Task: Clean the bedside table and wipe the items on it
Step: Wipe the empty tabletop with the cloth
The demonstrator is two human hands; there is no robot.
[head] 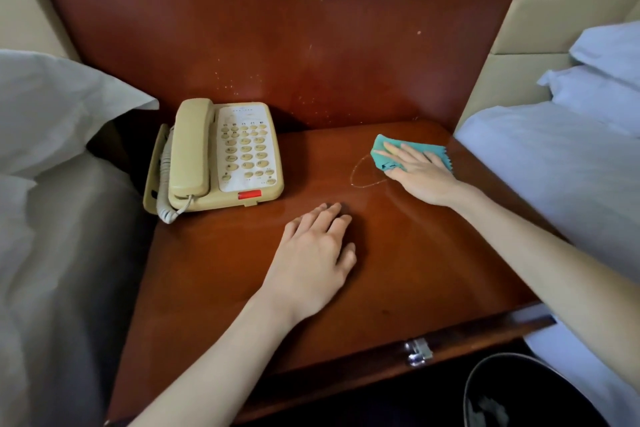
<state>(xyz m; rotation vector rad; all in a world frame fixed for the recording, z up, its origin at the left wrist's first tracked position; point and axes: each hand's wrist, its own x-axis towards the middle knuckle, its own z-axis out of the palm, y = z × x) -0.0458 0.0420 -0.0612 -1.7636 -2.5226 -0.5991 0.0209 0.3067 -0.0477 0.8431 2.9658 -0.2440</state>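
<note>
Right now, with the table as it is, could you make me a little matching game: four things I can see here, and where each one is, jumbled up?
Things:
1 telephone
2 cloth
3 left hand
4 waste bin

Places:
A under the right hand
B at the back left of the table
C below the table's front right corner
D flat on the middle of the table, holding nothing

Pairs: 1-B; 2-A; 3-D; 4-C

Teal cloth (pixel 412 151), cream telephone (pixel 221 156), reddish-brown table (pixel 225 270).
</note>
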